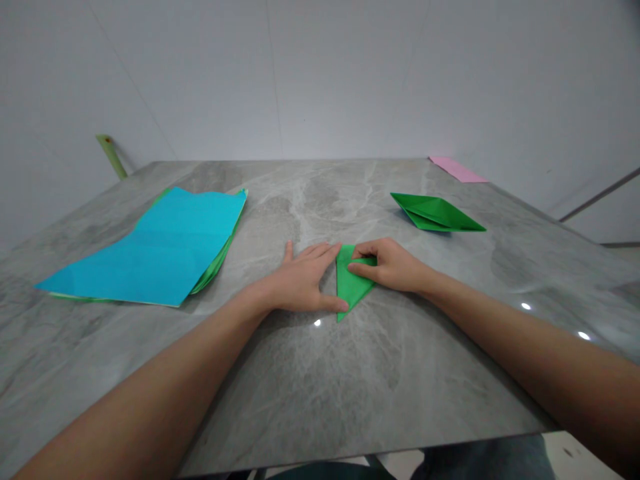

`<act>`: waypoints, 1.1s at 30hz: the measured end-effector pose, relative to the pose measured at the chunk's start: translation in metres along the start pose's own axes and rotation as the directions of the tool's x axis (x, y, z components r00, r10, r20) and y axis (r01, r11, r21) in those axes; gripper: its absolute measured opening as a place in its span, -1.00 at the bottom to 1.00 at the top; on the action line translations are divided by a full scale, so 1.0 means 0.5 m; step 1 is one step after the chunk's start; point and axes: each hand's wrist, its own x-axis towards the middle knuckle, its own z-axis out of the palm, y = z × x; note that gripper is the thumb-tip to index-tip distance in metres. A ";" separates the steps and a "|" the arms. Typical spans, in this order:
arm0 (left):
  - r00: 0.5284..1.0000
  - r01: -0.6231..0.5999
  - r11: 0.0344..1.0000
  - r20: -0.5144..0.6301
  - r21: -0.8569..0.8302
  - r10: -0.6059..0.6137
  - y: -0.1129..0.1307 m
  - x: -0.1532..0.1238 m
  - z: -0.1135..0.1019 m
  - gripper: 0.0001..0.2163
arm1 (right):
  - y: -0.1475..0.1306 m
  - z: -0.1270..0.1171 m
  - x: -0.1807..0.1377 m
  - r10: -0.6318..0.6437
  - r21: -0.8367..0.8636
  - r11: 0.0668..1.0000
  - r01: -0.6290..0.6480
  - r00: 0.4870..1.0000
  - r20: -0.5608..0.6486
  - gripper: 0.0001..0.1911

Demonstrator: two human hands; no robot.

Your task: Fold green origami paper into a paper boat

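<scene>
A small piece of folded green paper (352, 285) lies on the table between my hands, with a point toward me. My left hand (311, 280) rests on the tabletop with its fingers spread; its thumb and a fingertip touch the paper's left edge. On the other side, my right hand (387, 265) pinches the paper's right part between thumb and bent fingers. Part of that side is hidden by the fingers. Farther back on the right sits a folded green paper boat shape (437, 213), pointed at both ends, touched by neither hand.
A stack of large paper sheets, blue sheet (165, 247) on top and green ones below, lies at the left. At the back right is a pink sheet (457, 169). A light green strip (112, 157) leans near the wall. The grey marble table (320, 400) has its front edge near me.
</scene>
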 end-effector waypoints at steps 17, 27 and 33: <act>0.999 -0.048 0.999 -0.027 -0.021 0.047 -0.001 -0.004 0.001 -0.04 | -0.003 0.001 -0.001 -0.016 -0.026 1.000 0.015 1.000 -0.020 -0.82; 0.999 0.012 0.998 -0.045 -0.053 -0.015 0.009 -0.007 -0.003 -0.05 | -0.007 -0.001 -0.002 -0.015 -0.061 0.998 0.013 0.999 -0.031 -0.83; 0.999 -0.035 0.999 -0.040 -0.007 0.034 0.004 -0.009 -0.003 -0.08 | 0.001 0.001 0.002 -0.010 -0.087 0.996 0.007 0.999 -0.033 -0.85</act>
